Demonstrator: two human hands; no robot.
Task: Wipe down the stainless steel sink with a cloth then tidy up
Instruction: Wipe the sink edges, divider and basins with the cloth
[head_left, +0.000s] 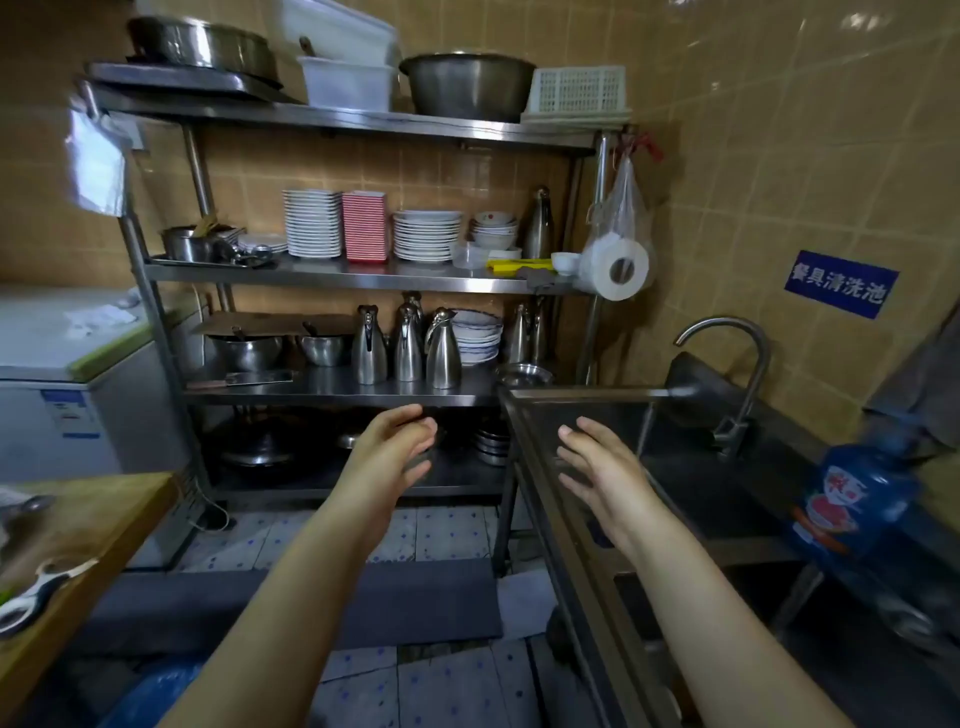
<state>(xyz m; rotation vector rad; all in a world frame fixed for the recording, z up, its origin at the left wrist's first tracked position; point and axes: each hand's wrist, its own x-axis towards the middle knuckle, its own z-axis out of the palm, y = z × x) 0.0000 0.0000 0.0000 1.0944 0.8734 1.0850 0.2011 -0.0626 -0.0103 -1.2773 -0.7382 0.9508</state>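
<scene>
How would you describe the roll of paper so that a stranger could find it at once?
Start at the tall steel shelf rack against the tiled wall. At its right post, beside the middle shelf, a clear plastic bag hangs from a red tie. The paper roll sits in that bag: white, round, with a hollow core, the only soft thing among the metal and dishes.
</scene>
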